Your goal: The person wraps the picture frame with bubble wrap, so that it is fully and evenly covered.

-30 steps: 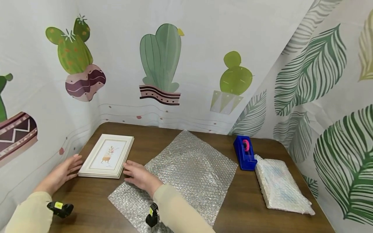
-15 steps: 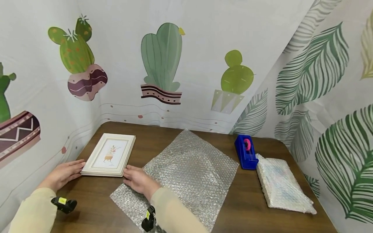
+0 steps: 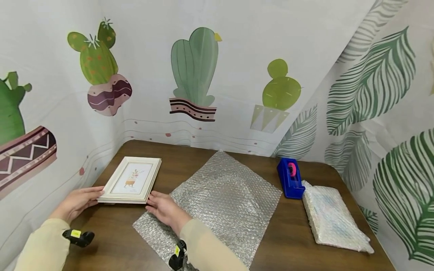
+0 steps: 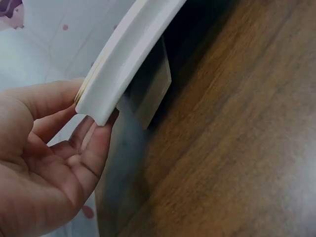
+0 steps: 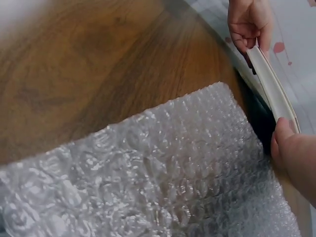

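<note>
A cream picture frame (image 3: 130, 180) with a potted-plant print lies face up at the table's left side. Its near edge is raised off the wood. My left hand (image 3: 79, 201) pinches the near left corner; in the left wrist view the thumb is above the rim and curled fingers (image 4: 96, 143) are beneath it. At the near right corner, my right hand (image 3: 167, 211) grips the rim, as the right wrist view also shows. Under the lifted edge a flat piece (image 4: 155, 94) juts from the back. A sheet of bubble wrap (image 3: 223, 203) lies flat, cornerwise, right of the frame.
Toward the back right stands a blue tape dispenser (image 3: 289, 178) with a pink core. Beside it lies a package in bubble wrap (image 3: 333, 218). A patterned curtain (image 3: 234, 56) hangs behind the brown table (image 3: 112, 237). My right forearm crosses the bubble wrap.
Both hands have closed in from beside the frame to grip its near corners. The frame's near edge has come up slightly. The view has shifted a little to the left.
</note>
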The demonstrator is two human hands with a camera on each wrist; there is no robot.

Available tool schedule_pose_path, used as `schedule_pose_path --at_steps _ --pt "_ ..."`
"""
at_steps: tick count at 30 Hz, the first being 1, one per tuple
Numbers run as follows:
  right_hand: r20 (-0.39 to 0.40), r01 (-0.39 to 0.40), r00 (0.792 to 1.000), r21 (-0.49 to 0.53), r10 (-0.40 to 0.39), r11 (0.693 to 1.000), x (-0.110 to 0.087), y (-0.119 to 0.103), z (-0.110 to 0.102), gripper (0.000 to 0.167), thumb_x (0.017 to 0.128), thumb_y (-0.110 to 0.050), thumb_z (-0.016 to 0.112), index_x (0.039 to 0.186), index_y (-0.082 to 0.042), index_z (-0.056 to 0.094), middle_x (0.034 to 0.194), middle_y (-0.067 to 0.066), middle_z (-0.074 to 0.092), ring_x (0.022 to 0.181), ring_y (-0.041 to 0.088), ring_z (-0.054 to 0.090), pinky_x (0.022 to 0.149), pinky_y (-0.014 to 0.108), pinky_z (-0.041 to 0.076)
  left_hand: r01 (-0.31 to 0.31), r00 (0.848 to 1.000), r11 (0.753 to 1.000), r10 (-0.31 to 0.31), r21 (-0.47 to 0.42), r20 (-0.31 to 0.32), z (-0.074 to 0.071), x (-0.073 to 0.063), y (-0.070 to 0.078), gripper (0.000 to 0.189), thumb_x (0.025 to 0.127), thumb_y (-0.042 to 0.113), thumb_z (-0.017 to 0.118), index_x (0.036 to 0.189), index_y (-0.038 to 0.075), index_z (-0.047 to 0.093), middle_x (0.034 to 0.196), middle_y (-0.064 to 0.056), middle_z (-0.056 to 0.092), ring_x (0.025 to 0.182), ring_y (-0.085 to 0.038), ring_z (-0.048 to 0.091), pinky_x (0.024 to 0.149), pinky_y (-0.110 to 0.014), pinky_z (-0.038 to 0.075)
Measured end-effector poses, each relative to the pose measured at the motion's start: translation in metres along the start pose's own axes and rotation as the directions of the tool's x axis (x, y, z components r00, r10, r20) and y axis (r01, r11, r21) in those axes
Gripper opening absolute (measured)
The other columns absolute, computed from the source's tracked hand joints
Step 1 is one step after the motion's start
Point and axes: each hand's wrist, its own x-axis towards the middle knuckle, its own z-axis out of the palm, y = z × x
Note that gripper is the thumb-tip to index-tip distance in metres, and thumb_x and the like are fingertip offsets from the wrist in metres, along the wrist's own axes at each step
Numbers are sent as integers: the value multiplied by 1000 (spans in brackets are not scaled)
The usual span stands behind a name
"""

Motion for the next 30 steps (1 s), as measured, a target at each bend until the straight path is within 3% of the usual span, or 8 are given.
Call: schedule_pose_path --at_steps 4,7,12,18,21,24,27,30 --pt "-13 27 1000 -20 -27 999 -2 -5 -2 49 106 1 42 150 18 32 156 33 42 137 39 51 121 50 42 -43 999 998 42 -43 -13 3 -7 2 21 101 17 63 117 10 76 91 31 64 83 17 59 76 -15 59" --pt "-12 43 999 -31 -44 999 -3 -9 -4 48 106 1 42 149 19 33 154 34 44 125 31 57 120 50 43 -65 998 995 63 -76 -25 8 -13 6 19 101 15 63 100 29 76 89 32 65 83 15 61 76 -15 58" --pt "-13 68 998 -83 -69 994 -7 -14 -10 44 106 -1 43 145 18 42 149 34 50 102 16 60 115 44 48 -97 994 993 93 -70 -56 16 -25 17 22 101 16 64 100 35 75 91 32 64 83 14 62 75 -14 58" --pt "-68 115 989 -242 -135 963 -17 -28 -22 36 103 -4 54 134 14 59 125 32 68 79 6 62 92 30 61 -156 984 986 151 -53 -95 38 -40 39 29 99 15 67 95 43 73 87 31 67 81 11 65 74 -13 58" --pt "-76 120 986 -297 -149 947 -26 -41 -37 36 101 -4 60 131 14 61 118 33 71 75 7 65 88 32 63 -197 976 980 192 -31 -104 54 -43 50 25 98 12 67 105 35 74 86 29 70 80 9 67 73 -15 58" --pt "-59 119 987 -358 -149 926 -38 -52 -55 37 99 -4 62 130 15 61 116 35 70 75 9 68 86 34 64 -204 973 979 202 -7 -109 72 -46 60 30 98 12 68 127 12 71 89 27 72 79 7 68 74 -17 59" --pt "-44 119 987 -432 -152 894 -53 -63 -74 39 98 -5 65 130 16 61 113 35 71 75 11 71 83 34 65 -192 976 981 191 7 -104 93 -49 69 48 97 12 68 138 -10 57 102 15 76 80 5 69 76 -19 60" --pt "-42 118 986 -502 -161 857 -68 -70 -93 41 96 -6 66 130 16 60 111 34 72 75 12 73 80 34 65 -173 980 985 170 -18 -101 117 -51 76 53 96 11 69 140 -12 51 112 0 78 79 3 70 77 -21 61"
